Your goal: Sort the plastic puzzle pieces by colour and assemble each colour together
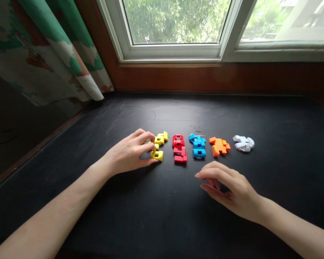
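My left hand point(132, 151) is at the left end of a row of small plastic toy pieces, its thumb and fingers closed around a yellow piece point(158, 155). Another yellow piece point(161, 137) lies just beyond it, and the fingers partly cover the yellow group. To the right are red pieces point(179, 148), blue pieces point(198, 145), an orange cluster point(219, 146) and white pieces point(243, 143). My right hand point(229, 190) hovers in front of the blue and orange ones, holding nothing, with a gap between thumb and fingers.
All the pieces lie on a black tabletop point(162, 216). At the back runs a brown wooden ledge point(172, 79) under a white-framed window point(175, 54). A patterned curtain point(70, 61) hangs at the left, down to the table's edge.
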